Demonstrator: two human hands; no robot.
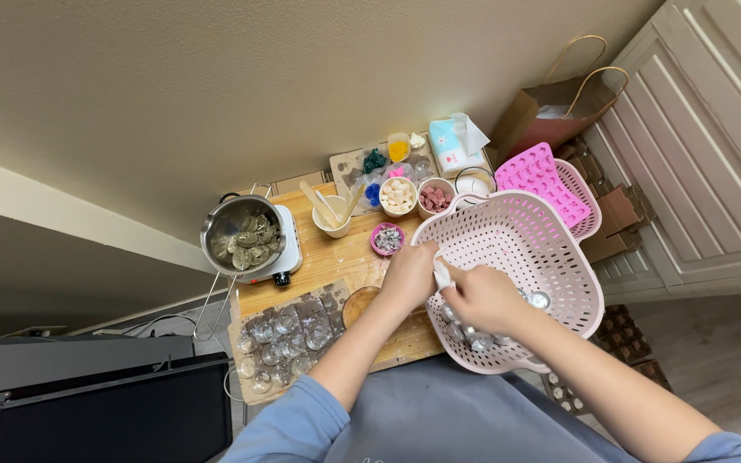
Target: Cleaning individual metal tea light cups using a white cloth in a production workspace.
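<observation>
My left hand (409,276) and my right hand (484,297) meet over the near rim of a pink perforated basket (529,249). Together they pinch a small white piece (443,275), held between the fingers of both hands. Several small clear glass cups (473,336) lie in the bottom of the basket just under my right hand. The basket rests tilted at the right end of a wooden board (336,257).
A metal pot of grey lumps (242,233) sits on a small hotplate at the left. Clear cups (285,339) cover a tray by my left forearm. Small bowls, sticks in a cup (332,213), a pink mould (542,176) and a brown paper bag (555,107) stand behind.
</observation>
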